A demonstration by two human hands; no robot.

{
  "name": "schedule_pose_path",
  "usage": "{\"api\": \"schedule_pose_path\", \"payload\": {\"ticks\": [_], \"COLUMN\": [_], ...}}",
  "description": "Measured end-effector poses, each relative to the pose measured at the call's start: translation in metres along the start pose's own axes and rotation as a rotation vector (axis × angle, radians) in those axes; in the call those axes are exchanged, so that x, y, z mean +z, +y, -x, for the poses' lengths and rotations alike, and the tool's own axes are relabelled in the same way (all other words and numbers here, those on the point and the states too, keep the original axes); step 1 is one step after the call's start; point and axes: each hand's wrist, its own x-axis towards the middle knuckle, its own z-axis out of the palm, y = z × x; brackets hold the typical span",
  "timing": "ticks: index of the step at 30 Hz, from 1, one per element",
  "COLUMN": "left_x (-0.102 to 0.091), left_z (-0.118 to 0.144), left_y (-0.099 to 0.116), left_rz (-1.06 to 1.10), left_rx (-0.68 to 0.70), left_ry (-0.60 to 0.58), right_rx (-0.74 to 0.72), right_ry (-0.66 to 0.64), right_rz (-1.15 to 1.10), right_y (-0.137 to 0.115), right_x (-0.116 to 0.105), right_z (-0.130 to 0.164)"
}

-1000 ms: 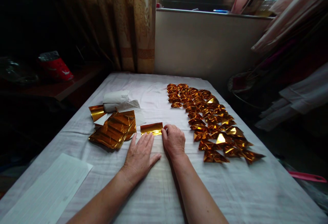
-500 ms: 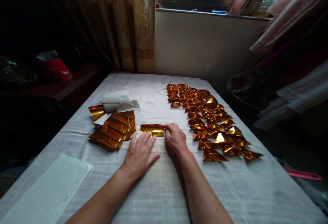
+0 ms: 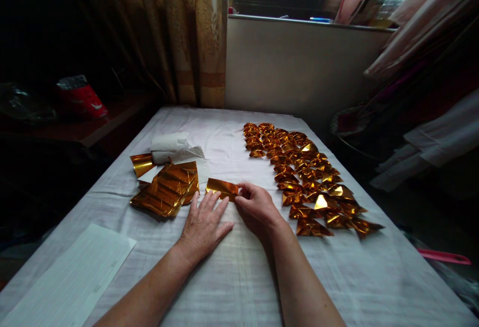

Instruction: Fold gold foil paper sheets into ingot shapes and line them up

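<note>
A small folded strip of gold foil paper lies in front of me on the white cloth. My right hand pinches its right end between thumb and fingers. My left hand rests flat with its fingers spread, the fingertips at the strip's near left edge. Just left of that hand is a pile of flat gold foil sheets. To the right, several rows of folded gold foil pieces with pointed ends stand on the cloth.
A pale roll and a curled gold sheet sit behind the pile. A white lined sheet lies at the front left. Beyond the table are a curtain, a window and hanging clothes; a red packet stands on a side shelf.
The foil strip has tilted, its right end now lower than its left. My right hand has shifted slightly down and turned, gripping that end. My left hand stays in place.
</note>
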Motion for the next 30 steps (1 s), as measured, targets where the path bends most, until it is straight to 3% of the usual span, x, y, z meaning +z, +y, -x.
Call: {"api": "schedule_pose_path", "payload": {"ticks": [15, 21, 26, 30], "left_x": [-0.001, 0.001, 0.006, 0.0], "left_z": [-0.002, -0.004, -0.005, -0.01], "left_y": [0.001, -0.005, -0.011, -0.01], "left_rz": [0.032, 0.15, 0.336, 0.527], "left_rx": [-0.026, -0.056, -0.123, -0.211], "left_ry": [0.026, 0.08, 0.09, 0.128], "right_rx": [-0.009, -0.019, -0.134, -0.173], "right_ry": [0.026, 0.029, -0.076, -0.142], "right_rz": [0.149, -0.007, -0.288, -0.367], "right_y": [-0.007, -0.015, -0.017, -0.022], "right_x": [0.005, 0.008, 0.014, 0.018], "right_z": [0.002, 0.002, 0.003, 0.004]}}
